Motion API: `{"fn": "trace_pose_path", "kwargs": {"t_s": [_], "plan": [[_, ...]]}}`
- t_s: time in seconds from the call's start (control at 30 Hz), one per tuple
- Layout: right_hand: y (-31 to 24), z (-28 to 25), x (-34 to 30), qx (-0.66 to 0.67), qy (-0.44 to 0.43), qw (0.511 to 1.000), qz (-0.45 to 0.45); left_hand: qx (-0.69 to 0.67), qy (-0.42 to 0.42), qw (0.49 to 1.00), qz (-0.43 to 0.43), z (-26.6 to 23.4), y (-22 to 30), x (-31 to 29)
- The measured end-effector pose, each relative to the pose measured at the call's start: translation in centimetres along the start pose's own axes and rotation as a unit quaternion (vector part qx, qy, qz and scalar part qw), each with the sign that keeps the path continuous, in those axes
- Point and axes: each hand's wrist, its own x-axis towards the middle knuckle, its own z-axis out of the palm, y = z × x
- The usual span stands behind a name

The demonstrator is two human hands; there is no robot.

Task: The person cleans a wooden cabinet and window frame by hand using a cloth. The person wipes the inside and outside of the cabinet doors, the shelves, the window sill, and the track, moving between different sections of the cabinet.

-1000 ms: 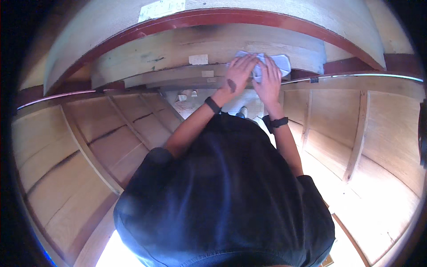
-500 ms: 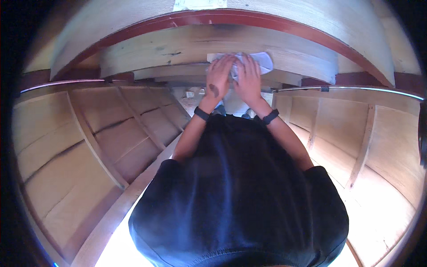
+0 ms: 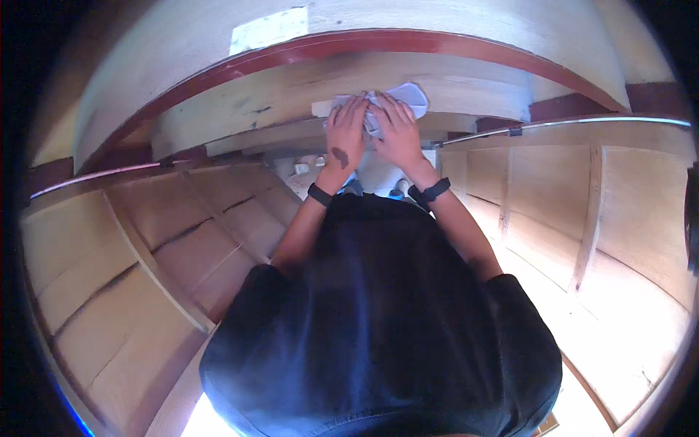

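Observation:
Ahead of me, a pale whitish-lavender cloth (image 3: 411,97) lies bunched against a wooden shelf board (image 3: 480,79). My left hand (image 3: 346,131) has its fingers bent over the cloth's left part. Close beside it, my right hand (image 3: 397,132) grips the folded middle, and a rounded flap of cloth sticks out past its fingers. The palms and the cloth's underside are hidden. A dark band circles each wrist.
A red-brown strip (image 3: 342,45) curves across the upper shelf edge, with a white paper sheet (image 3: 269,30) above it. Panelled wooden boards (image 3: 95,291) slope at my left, and others (image 3: 546,197) at my right. Small white objects (image 3: 301,168) lie low beyond my left forearm.
The view has tilted and turned slightly, so the paper sheet sits lower and further left. Both hands still hold the cloth, and appear a little further left in the picture.

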Motion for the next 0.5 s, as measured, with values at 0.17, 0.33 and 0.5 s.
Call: {"fn": "trace_pose_path", "kwargs": {"t_s": [0.17,0.33,0.5], "plan": [[4.5,-4.2,-2.3,-0.038,0.047,0.998,0.023,-0.042,-0.052,0.995,0.078,3.8,4.5,2.6],[4.4,-3.5,-2.9,-0.089,0.089,0.987,0.1,-0.044,-0.059,0.993,0.097,4.9,5.7,3.6],[1.0,-0.6,-1.4,-0.088,0.11,0.984,0.111,-0.071,-0.064,0.994,0.054,2.9,3.3,2.1]]}}
